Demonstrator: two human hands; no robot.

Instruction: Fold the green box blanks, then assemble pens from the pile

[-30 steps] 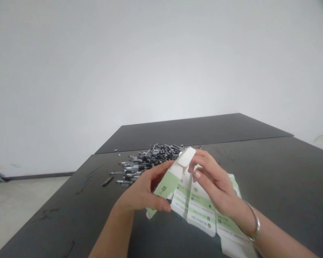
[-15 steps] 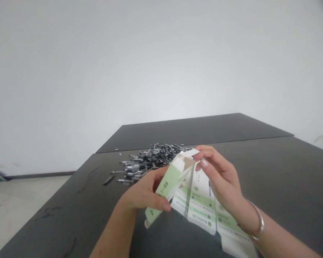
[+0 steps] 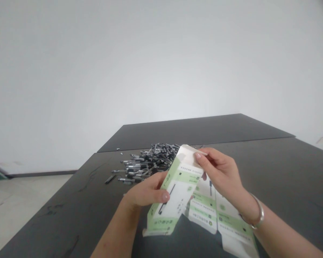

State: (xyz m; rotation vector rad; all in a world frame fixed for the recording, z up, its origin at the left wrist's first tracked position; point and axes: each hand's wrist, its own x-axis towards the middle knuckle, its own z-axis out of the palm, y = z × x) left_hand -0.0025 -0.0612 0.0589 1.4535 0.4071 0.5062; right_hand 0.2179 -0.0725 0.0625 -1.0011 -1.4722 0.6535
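A green-and-white cardboard pen box (image 3: pixel 174 204), printed with a pen and lettering, is held tilted above the table. My left hand (image 3: pixel 148 191) grips its left side, thumb across the printed face. At the top end, my right hand (image 3: pixel 220 172) pinches the white flap between thumb and fingers; a bracelet circles that wrist. Beneath and to the right of this box lie more flattened pen boxes (image 3: pixel 204 215) of the same print, partly hidden by my right hand and forearm. Just beyond my left hand is a heap of black-and-clear pens (image 3: pixel 150 157).
The dark table (image 3: pixel 70 208) is topped by panels with a seam across the far part. A single pen (image 3: pixel 110 179) and small bits lie left of the heap. A pale wall (image 3: pixel 161 64) stands behind the table; light floor (image 3: pixel 21 200) shows at left.
The box in my hands has turned so its broad printed face is toward me; before, a narrow side and the end opening showed. My right hand has moved its hold to the top flap.
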